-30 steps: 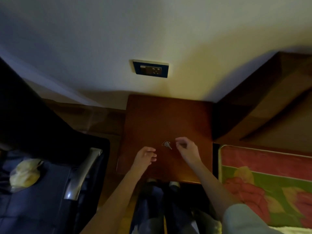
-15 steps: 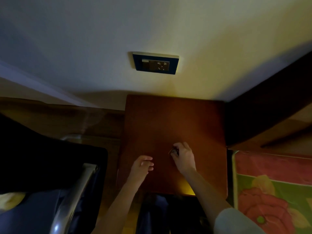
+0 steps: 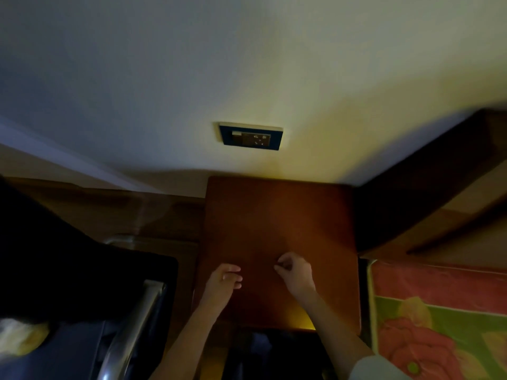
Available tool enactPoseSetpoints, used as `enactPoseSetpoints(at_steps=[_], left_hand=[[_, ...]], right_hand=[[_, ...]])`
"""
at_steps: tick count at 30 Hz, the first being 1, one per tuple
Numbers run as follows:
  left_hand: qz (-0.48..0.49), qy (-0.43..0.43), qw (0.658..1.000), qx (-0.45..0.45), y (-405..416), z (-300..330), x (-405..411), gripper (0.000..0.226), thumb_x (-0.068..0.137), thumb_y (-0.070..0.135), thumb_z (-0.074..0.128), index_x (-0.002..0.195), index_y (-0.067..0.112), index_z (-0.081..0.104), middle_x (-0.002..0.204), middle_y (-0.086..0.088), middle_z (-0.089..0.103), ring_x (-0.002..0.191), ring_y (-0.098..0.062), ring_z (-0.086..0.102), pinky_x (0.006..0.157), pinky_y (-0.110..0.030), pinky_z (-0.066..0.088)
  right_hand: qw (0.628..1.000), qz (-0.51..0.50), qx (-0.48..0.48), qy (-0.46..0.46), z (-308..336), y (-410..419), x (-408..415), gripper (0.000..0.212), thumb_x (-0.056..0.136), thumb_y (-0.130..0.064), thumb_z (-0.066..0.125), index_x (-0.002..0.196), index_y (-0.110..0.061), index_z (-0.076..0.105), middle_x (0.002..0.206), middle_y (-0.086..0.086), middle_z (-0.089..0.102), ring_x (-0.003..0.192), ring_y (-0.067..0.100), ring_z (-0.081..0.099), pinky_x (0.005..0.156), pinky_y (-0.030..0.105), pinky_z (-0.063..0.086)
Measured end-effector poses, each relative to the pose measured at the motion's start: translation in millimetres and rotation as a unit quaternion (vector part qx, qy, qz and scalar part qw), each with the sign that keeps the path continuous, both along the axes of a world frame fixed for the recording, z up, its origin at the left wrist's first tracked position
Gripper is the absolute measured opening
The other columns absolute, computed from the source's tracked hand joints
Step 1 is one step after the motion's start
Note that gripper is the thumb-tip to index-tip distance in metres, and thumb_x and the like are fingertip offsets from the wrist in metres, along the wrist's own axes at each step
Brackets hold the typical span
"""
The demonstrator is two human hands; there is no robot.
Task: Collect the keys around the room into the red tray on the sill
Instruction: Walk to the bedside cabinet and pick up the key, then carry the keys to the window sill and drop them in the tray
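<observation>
We look down on a square reddish-brown wooden bedside table (image 3: 279,215) set against a pale wall, with a dark blue rectangular socket plate (image 3: 251,136) on the wall above it. Our right hand (image 3: 295,274) sits over the near middle of the tabletop with its fingers curled in tight, thumb and forefinger pinched together at the tip. The key is not visible to us here; in this dim, blurred view we cannot tell whether it is inside that pinch or hidden under the hand. Our left hand (image 3: 223,281) hovers just beside it over the table's left edge, fingers loosely spread and holding nothing. To the right lies a red and green flowered bed cover (image 3: 439,311); to the left a dark blue open suitcase with a silver handle (image 3: 131,333). The red tray is out of view
</observation>
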State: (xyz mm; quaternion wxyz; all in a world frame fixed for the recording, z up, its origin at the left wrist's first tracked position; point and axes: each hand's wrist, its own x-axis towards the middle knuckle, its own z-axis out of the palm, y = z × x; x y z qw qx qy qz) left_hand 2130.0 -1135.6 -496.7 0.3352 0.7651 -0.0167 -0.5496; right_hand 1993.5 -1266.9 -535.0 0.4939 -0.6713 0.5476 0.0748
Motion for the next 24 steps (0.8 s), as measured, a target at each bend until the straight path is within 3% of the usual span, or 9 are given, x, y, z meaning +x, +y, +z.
enactPoseSetpoints(at_steps=[2,5,12,16,19,24], left_hand=[[0.002,-0.007,1.0,-0.012,-3,19,4,0.018,0.094,0.014,0.043,0.096,0.024,0.059,0.102,-0.004,0.063,0.09,-0.015,0.062,0.079,-0.027,0.043],[-0.003,-0.019,0.999,-0.043,-10,56,12,0.018,0.095,0.013,0.043,0.097,0.023,0.058,0.101,-0.005,0.062,0.089,-0.015,0.061,0.072,-0.024,0.042],[-0.025,-0.112,0.985,-0.128,-23,166,18,0.018,0.096,0.015,0.041,0.097,0.025,0.057,0.099,-0.001,0.062,0.088,-0.013,0.06,0.074,-0.023,0.043],[0.031,-0.149,0.971,-0.186,-27,242,10,0.021,0.096,0.014,0.041,0.106,0.018,0.059,0.095,0.003,0.064,0.086,-0.01,0.062,0.073,-0.022,0.044],[0.063,-0.157,0.954,-0.248,-21,292,-2,0.024,0.096,0.012,0.04,0.096,0.024,0.061,0.093,0.002,0.065,0.085,-0.009,0.063,0.071,-0.02,0.047],[0.096,-0.098,0.937,-0.321,-3,343,-34,0.025,0.096,0.011,0.04,0.097,0.02,0.063,0.092,0.0,0.068,0.082,-0.01,0.067,0.07,-0.019,0.051]], right_hand=[[0.995,-0.058,0.048,-0.067,29,-7,-5,0.005,0.087,-0.018,0.064,0.091,-0.019,0.061,0.081,0.002,0.064,0.071,0.015,0.059,0.06,0.021,0.047],[0.965,-0.171,0.106,-0.169,85,-18,-13,0.005,0.088,-0.014,0.062,0.088,-0.018,0.063,0.079,0.006,0.067,0.072,0.019,0.063,0.07,0.034,0.053],[0.875,-0.295,0.156,-0.35,232,-47,-37,0.014,0.092,-0.002,0.05,0.088,-0.008,0.062,0.077,0.006,0.061,0.07,0.014,0.063,0.064,0.022,0.054],[0.828,-0.338,0.182,-0.41,307,-53,-64,0.02,0.094,0.001,0.044,0.089,-0.006,0.062,0.077,0.008,0.062,0.063,0.012,0.062,0.057,0.02,0.053],[0.807,-0.335,0.193,-0.447,347,-49,-87,0.023,0.094,0.001,0.04,0.09,-0.005,0.062,0.075,0.006,0.062,0.058,0.012,0.06,0.054,0.02,0.051],[0.786,-0.344,0.221,-0.464,387,-33,-126,0.023,0.095,-0.003,0.039,0.096,-0.004,0.062,0.079,0.007,0.062,0.059,0.01,0.061,0.051,0.019,0.05]])
